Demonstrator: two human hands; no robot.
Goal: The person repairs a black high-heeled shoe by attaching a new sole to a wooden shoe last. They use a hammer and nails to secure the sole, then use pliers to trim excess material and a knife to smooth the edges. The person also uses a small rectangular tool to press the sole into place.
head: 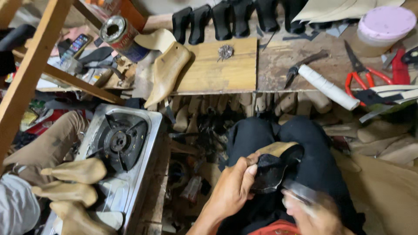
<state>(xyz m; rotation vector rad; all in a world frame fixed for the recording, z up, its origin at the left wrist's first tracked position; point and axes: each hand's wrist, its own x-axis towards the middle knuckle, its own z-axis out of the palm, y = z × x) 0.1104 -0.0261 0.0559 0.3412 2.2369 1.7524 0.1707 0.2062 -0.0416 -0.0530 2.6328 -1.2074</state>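
Workbench [278, 65] across the top, carrying a wooden last [167, 72], a tin can [119, 37] on its side, a row of black heels [235, 17], red scissors [363, 78], a white roll [328, 87] and a pink-lidded tub [385, 26]; more lasts stored under the bench edge; gas stove [124, 148] at left, with three pale lasts [76, 191] in front of it and another person's tan-trousered leg [52, 143] beside it; nothing lies between the camera and the hands. Black shoe [272, 167] over the lap, on a last whose tan sole faces up; long axis running from lower left to upper right. Left hand [233, 189] curled around the shoe's near end, thumb on top, gripping it; right hand [313, 213] low and motion-blurred, closed on a blurred tool [300, 191] that cannot be identified, just beside the shoe.
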